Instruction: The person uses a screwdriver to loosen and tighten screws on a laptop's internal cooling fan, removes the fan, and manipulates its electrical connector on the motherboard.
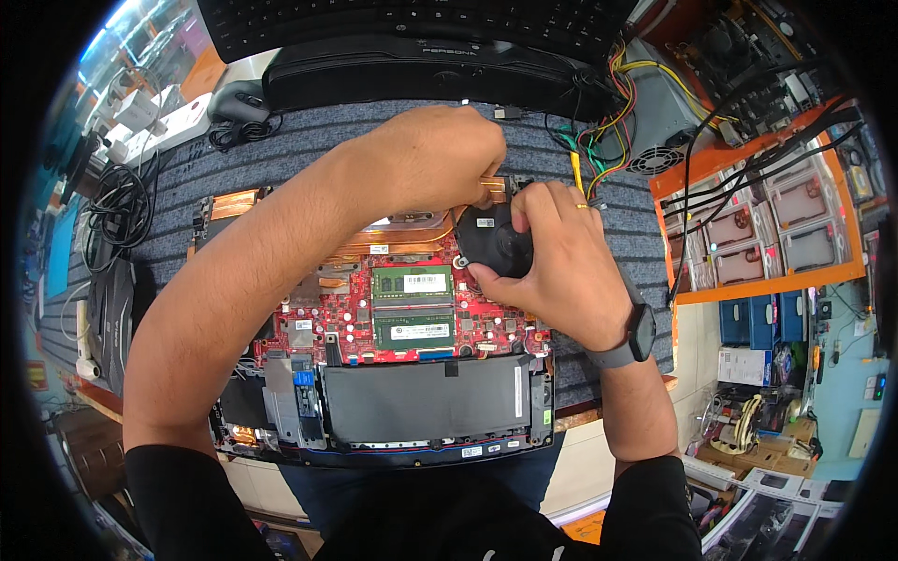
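Observation:
An opened laptop [486, 337] lies in front of me, its red circuit board and parts bare. My right hand [561, 257] has thumb and fingers around the black cooling fan [491, 245] at the board's upper right. My left hand [449, 150] reaches across the board from the left, fingers curled down at the fan's upper edge beside the copper heatsink fins [493, 190]. What those fingertips grip is hidden. Copper heat pipes [393, 245] run left from the fan, partly under my left forearm. Two green memory modules [412, 283] sit mid-board, above the flat black battery [426, 400].
A ribbed grey mat [627, 201] covers the bench. Behind stand a black keyboard [412, 23] and a power supply [655, 112] with coloured cables. At left are a mouse [241, 105], a power strip [173, 131] and coiled cables [122, 210]. An orange-framed drawer rack [758, 292] is at right.

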Demonstrator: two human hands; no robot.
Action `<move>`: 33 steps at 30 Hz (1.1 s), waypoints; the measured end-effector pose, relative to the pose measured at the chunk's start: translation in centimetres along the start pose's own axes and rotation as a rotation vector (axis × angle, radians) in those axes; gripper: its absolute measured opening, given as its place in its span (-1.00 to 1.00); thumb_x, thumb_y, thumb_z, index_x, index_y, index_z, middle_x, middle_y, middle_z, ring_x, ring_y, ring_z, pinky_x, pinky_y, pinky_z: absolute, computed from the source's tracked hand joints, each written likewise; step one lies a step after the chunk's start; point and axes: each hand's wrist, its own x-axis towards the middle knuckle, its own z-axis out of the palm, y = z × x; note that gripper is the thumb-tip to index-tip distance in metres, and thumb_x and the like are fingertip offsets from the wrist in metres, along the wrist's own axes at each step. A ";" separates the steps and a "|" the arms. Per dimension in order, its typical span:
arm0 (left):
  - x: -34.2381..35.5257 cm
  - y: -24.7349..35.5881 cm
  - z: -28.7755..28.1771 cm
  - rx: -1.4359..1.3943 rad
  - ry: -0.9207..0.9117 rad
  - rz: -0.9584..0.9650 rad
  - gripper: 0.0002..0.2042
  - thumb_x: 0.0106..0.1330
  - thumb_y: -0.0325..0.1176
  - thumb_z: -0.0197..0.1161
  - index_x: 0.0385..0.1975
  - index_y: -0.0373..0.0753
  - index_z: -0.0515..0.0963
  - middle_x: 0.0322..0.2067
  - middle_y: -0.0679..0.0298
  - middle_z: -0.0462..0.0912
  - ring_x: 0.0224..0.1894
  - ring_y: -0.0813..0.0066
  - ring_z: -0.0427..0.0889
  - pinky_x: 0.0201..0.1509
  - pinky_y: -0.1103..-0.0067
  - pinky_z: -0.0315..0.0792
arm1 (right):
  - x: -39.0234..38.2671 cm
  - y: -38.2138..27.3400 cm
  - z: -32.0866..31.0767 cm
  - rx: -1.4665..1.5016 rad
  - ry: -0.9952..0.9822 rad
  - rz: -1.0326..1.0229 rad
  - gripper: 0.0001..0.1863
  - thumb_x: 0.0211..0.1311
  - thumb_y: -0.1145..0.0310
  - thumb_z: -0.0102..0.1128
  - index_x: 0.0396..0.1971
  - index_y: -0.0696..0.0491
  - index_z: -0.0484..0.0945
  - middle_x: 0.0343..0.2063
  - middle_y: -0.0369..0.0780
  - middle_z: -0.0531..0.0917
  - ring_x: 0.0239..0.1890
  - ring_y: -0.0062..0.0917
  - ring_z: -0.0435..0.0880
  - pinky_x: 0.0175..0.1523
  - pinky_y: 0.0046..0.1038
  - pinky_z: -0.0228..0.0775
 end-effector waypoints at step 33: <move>4.8 -0.6 -1.2 -0.092 -0.282 -0.010 -0.60 -0.02 -0.23 0.58 -0.25 -0.38 0.71 -0.36 0.10 0.79 -0.33 0.31 0.77 -0.27 0.42 0.63 | 0.2 0.0 0.1 0.009 -0.005 -0.006 -0.42 -0.04 0.10 0.65 -0.20 0.04 0.44 -0.25 -0.12 0.54 -0.13 -0.15 0.56 -0.03 -0.15 0.37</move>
